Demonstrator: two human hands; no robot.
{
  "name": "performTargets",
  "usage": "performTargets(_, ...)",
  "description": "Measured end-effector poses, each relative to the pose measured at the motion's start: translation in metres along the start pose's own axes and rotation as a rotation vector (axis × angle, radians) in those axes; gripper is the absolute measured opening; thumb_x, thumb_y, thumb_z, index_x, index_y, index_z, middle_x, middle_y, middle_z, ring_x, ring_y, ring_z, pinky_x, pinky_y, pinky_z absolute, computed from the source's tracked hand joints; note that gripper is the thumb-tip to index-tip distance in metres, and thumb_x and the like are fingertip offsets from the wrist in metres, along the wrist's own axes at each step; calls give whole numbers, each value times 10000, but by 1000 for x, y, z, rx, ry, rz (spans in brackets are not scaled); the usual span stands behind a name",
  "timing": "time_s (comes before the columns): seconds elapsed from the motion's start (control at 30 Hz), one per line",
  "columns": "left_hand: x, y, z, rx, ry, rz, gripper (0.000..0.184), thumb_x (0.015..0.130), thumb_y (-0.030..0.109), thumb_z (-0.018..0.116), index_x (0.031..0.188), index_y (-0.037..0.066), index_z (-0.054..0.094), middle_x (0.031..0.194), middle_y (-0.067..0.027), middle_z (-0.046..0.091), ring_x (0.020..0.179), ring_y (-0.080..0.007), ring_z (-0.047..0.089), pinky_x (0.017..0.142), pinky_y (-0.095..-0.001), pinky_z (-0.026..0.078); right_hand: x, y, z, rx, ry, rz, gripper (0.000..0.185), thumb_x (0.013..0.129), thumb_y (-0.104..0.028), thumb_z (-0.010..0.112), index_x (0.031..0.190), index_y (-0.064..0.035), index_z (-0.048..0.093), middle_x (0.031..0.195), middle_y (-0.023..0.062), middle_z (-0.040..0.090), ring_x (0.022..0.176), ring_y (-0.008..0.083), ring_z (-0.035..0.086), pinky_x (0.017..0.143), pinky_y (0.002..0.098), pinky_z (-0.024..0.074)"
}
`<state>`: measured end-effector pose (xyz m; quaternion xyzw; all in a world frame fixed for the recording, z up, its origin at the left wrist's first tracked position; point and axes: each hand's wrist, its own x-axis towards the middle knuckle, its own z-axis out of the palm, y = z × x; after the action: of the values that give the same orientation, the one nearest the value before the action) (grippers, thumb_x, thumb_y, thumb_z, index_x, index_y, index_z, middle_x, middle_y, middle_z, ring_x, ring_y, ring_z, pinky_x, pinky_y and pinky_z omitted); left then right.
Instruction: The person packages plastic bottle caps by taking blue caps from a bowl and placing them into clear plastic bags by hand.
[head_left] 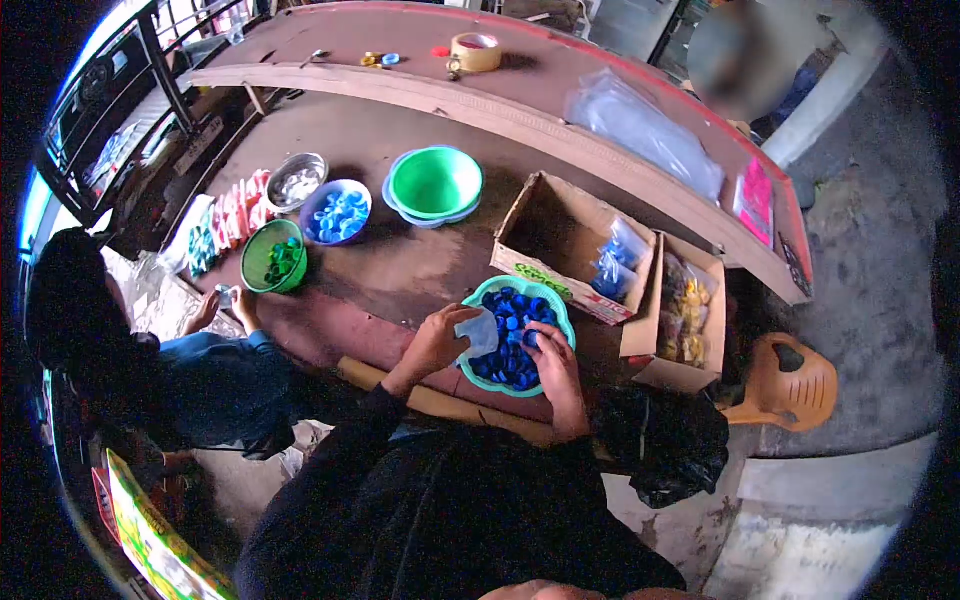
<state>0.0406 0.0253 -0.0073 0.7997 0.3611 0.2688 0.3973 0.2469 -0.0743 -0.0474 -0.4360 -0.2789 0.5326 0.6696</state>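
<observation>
A turquoise scalloped basket full of dark blue plastic caps stands on the table in front of me. My left hand is closed on a small clear plastic bag, held over the basket's left side. Above the right side of the caps, my right hand pinches a dark blue cap between thumb and fingers. What the bag contains, if anything, is hard to make out.
A cardboard box with bagged blue pieces and another box with bagged yellow pieces stand right. Green bowl, blue-piece bowl and green basket lie left, beside a co-worker's hands. An orange chair stands right.
</observation>
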Motion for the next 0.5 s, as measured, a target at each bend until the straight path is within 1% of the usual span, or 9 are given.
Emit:
performTargets(0.07, 5, 2, -4, -77, -19, -33, 455, 632, -25, 560, 1080, 44, 598, 1034, -177, 582, 928, -358, 578, 796, -374, 474, 0, 2, -6, 59, 4, 22, 215, 887, -93, 494, 1078, -14, 551, 1039, 68, 570, 934, 149, 547, 858, 312, 458)
performTargets(0.13, 10, -2, -8, -71, 13, 43, 426, 648, -37, 555, 1065, 37, 602, 1017, -180, 586, 927, -352, 583, 788, -372, 475, 3, -1, -8, 124, -2, 34, 219, 883, -93, 491, 1079, -12, 546, 1046, 78, 567, 936, 162, 552, 863, 327, 462)
performTargets(0.2, 14, 5, -20, -106, -51, -75, 399, 659, -25, 568, 1053, 31, 606, 994, -171, 592, 854, -307, 602, 748, -352, 482, 3, -3, -7, 108, 53, 63, 204, 894, -126, 458, 1043, -25, 554, 1032, 82, 567, 901, 161, 557, 820, 314, 472)
performTargets(0.23, 19, 1, -19, -106, 66, 110, 370, 674, -3, 571, 1040, 33, 614, 932, -145, 608, 730, -238, 600, 674, -325, 483, 4, -1, -9, 112, 59, 63, 204, 894, -126, 458, 1043, -25, 554, 1032, 82, 567, 901, 161, 557, 820, 314, 472)
performTargets(0.33, 23, -7, -28, -86, -6, -4, 355, 685, 11, 558, 1033, 43, 622, 856, -130, 613, 650, -180, 582, 624, -299, 480, 4, 14, -22, 17, 55, 110, 221, 880, -135, 444, 1061, -55, 543, 1020, 76, 581, 951, 160, 545, 802, 315, 460)
performTargets(0.37, 25, -8, -30, -134, 13, 51, 334, 703, 24, 546, 1028, 37, 622, 774, -102, 613, 597, -148, 568, 588, -291, 483, 3, 22, -28, -68, 65, 151, 222, 871, -136, 432, 1045, -56, 544, 1001, 72, 578, 920, 153, 542, 781, 308, 460)
performTargets(0.4, 25, -6, -33, -136, 20, 51, 334, 703, 24, 546, 1028, 37, 622, 774, -102, 613, 597, -148, 568, 588, -291, 483, 5, 28, -32, -154, 69, 185, 224, 862, -138, 421, 1029, -57, 545, 981, 69, 574, 888, 146, 539, 760, 302, 461)
performTargets(0.43, 25, 14, -43, -220, -10, -6, 316, 716, 30, 545, 1021, 34, 625, 744, -87, 604, 573, -129, 549, 564, -276, 475, 5, 35, -37, -213, -4, 146, 227, 839, -134, 414, 1012, -60, 540, 934, 58, 566, 852, 136, 524, 733, 294, 463)
performTargets(0.5, 27, 42, -57, -307, -32, -57, 299, 728, 35, 543, 1014, 31, 628, 713, -73, 596, 549, -110, 530, 541, -261, 467, 5, 44, -37, -235, -67, 234, 286, 816, -128, 448, 1082, -62, 527, 992, 49, 531, 878, 125, 505, 749, 275, 451)
